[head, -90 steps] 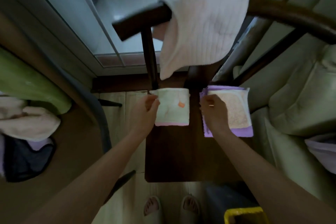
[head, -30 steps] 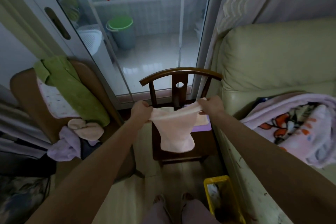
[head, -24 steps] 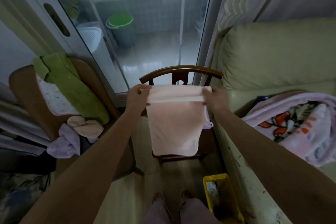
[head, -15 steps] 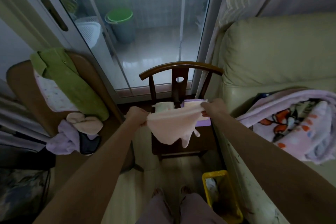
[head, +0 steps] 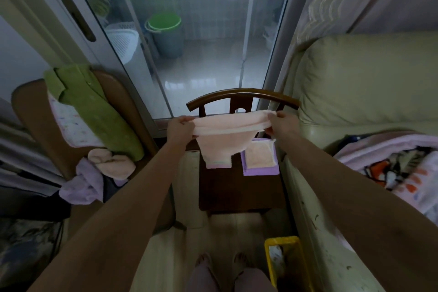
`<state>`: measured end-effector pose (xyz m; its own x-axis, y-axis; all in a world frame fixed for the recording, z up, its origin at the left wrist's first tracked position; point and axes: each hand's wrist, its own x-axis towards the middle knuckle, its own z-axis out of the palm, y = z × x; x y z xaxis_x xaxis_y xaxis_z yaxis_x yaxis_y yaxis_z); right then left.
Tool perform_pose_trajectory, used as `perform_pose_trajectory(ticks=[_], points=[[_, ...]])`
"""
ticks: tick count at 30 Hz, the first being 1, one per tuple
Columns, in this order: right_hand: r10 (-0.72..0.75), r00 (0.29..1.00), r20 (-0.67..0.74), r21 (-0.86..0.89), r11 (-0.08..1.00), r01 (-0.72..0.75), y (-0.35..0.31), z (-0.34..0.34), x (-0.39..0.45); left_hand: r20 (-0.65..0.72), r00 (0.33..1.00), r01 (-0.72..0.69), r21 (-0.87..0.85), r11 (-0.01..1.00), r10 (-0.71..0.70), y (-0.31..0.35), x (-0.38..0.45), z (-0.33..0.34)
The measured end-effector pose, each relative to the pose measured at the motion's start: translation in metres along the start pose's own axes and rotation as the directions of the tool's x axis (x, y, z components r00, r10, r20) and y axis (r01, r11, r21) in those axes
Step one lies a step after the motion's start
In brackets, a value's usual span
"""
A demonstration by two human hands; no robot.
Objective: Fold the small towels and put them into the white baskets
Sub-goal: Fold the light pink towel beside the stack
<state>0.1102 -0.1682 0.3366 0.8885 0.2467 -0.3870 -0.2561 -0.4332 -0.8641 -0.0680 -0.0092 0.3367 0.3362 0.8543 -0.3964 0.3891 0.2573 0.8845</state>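
Note:
I hold a pale pink small towel (head: 225, 140) stretched in the air above the wooden chair (head: 239, 192). My left hand (head: 180, 129) pinches its left upper corner and my right hand (head: 282, 125) pinches its right upper corner. The towel sags between them, and its lower part hangs in front of a folded towel whose pink edge (head: 218, 165) shows on the seat. A folded peach and purple towel stack (head: 260, 160) lies on the seat's right side. A white basket (head: 123, 40) stands behind the glass door.
A cream sofa (head: 355, 83) with a patterned blanket (head: 398, 168) is on the right. On the left a second chair (head: 35, 121) carries green cloth (head: 94, 106) and loose towels (head: 99, 173). A yellow bin (head: 284, 265) stands on the floor near my feet.
Since three seconds ago I have taken the pink towel off the chair back and stepped away. In the last second both hands shook it down and raised it again, stretched wide.

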Motion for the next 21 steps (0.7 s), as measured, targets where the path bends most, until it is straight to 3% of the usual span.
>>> perform_pose_trajectory(ticks=[7,10,13,15,17,19,21], points=[[0.244,0.968,0.052,-0.093,0.967,-0.239,0.049,-0.011,-0.013,0.07,0.975,0.207,0.038,0.978,-0.209,-0.039,-0.017,-0.001],[0.335,0.94,0.061,-0.085,0.94,-0.329,0.101,-0.012,-0.018,0.015,0.893,0.449,0.034,0.893,-0.45,-0.076,-0.031,0.008],[0.377,0.925,0.055,-0.16,0.917,-0.365,0.155,-0.011,-0.022,0.019,0.834,0.551,0.022,0.834,-0.551,-0.126,-0.039,0.017],[0.362,0.931,0.042,-0.239,0.909,-0.342,0.191,-0.011,-0.022,0.051,0.823,0.566,0.02,0.824,-0.566,-0.16,-0.043,0.019],[0.318,0.948,-0.011,-0.296,0.905,-0.307,0.22,-0.01,-0.023,0.186,0.791,0.588,0.036,0.808,-0.583,-0.19,-0.048,0.016],[0.29,0.957,0.008,-0.344,0.899,-0.27,0.244,-0.007,-0.021,0.35,0.735,0.561,0.165,0.811,-0.58,-0.216,-0.049,0.015],[0.297,0.951,0.08,-0.337,0.906,-0.255,0.262,-0.005,-0.016,0.414,0.73,0.44,0.324,0.838,-0.544,-0.241,-0.044,0.012]])
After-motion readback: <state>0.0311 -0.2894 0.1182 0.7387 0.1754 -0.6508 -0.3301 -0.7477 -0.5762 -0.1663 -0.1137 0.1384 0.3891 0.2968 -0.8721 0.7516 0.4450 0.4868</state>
